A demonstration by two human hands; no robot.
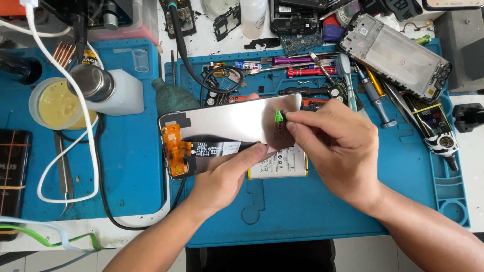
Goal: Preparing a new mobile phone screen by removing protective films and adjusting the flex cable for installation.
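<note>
Cluttered repair surface was white, with two blue mats laid side by side. At far left a dark phone lay flat, and a white cable looped past a cup of yellowish liquid and a white dispenser bottle at upper left. Mid-frame, the left hand gripped the display panel from below, thumb pressed on its lower edge, back side up and raised off the right-hand mat, probably to steady it for the other hand. An orange flex piece sat at the panel's left end. The right hand had its fingers pinched narrow on a small green tab near the panel's right end. A battery lay beneath. Screwdrivers and a phone frame lay at upper right, within reach.
</note>
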